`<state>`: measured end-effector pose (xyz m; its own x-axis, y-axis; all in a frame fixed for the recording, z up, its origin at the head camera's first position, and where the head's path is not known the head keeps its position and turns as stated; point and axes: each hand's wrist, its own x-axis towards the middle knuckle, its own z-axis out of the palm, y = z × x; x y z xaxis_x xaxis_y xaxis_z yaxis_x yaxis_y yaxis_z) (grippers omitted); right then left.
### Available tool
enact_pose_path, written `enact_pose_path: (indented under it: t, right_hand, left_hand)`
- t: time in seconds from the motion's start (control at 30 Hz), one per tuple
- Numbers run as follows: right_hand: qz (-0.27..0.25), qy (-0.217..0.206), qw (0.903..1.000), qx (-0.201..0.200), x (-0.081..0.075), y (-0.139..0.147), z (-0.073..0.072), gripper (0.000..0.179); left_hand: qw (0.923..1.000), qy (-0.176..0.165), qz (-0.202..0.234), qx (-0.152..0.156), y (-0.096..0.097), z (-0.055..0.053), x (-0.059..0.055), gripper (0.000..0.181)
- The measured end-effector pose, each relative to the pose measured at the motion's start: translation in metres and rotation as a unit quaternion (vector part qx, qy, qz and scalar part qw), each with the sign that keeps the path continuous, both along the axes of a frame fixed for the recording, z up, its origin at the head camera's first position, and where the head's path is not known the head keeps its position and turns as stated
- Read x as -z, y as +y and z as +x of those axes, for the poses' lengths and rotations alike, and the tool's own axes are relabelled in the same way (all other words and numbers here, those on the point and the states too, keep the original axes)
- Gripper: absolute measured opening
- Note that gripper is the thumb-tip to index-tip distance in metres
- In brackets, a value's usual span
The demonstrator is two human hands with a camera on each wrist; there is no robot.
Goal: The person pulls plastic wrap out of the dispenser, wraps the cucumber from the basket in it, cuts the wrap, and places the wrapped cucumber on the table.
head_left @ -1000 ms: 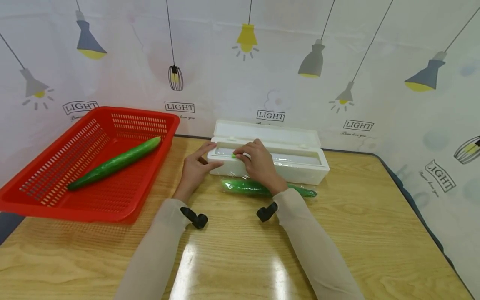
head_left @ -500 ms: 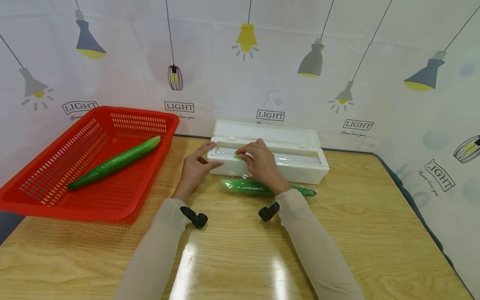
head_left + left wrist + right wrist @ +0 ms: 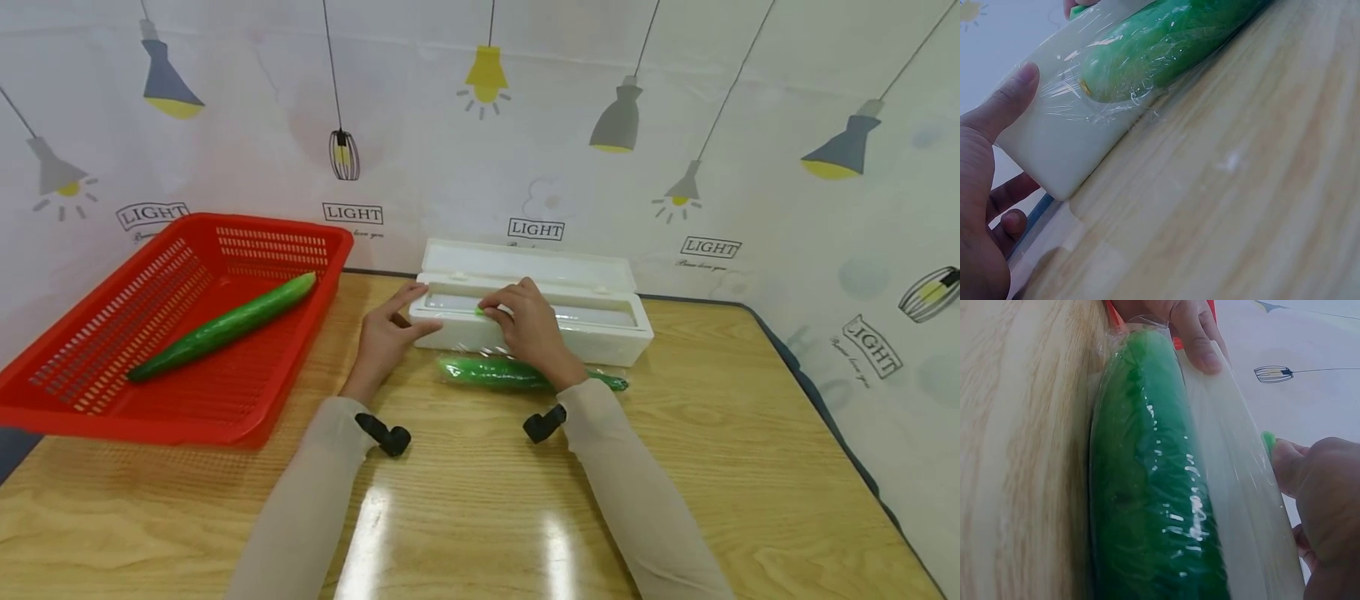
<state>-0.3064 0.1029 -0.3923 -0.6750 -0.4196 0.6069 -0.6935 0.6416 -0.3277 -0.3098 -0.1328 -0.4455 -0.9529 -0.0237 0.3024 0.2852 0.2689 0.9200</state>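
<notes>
Left hand [image 3: 384, 337]: fingers hold the left end of the white box [image 3: 600, 340], thumb against its front face, the others around the end.
Right hand [image 3: 534, 329]: fingers pinch a small green tab [image 3: 479, 311] on the top front edge of the box, left of its middle.
Lid [image 3: 528, 262]: raised, at the back of the box.
Clear film [image 3: 1054, 94]: drapes down the box's front and covers the wrapped cucumber [image 3: 480, 372].
Wrapped cucumber: on the table [image 3: 465, 517], lengthwise just in front of the box, partly behind the right wrist in the head view.
Red basket [image 3: 191, 433]: left of the box, apart from it, with an unwrapped cucumber [image 3: 225, 327] lying diagonally inside.
Backdrop [image 3: 420, 100]: pale, printed with hanging lamps and "LIGHT" labels.
</notes>
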Motion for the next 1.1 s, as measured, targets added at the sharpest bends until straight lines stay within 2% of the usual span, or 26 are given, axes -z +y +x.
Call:
enact_pose_path:
  t: [0.63,0.87,1.1]
  right_hand:
    - [-0.005,0.004,0.9999,-0.009,-0.002,0.013,0.002,0.008]
    - [-0.011,0.027,0.9996,-0.007,0.004,0.020,0.006,0.008]
    - [-0.007,0.040,0.9990,-0.018,0.004,0.023,0.003,0.009]
  left_hand:
    - [0.9999,0.005,0.011,0.001,-0.001,0.000,-0.001,0.065]
    - [1.0000,0.002,0.006,0.006,0.003,0.001,0.002,0.065]
    - [0.9999,0.012,0.001,-0.006,0.003,0.002,-0.001,0.064]
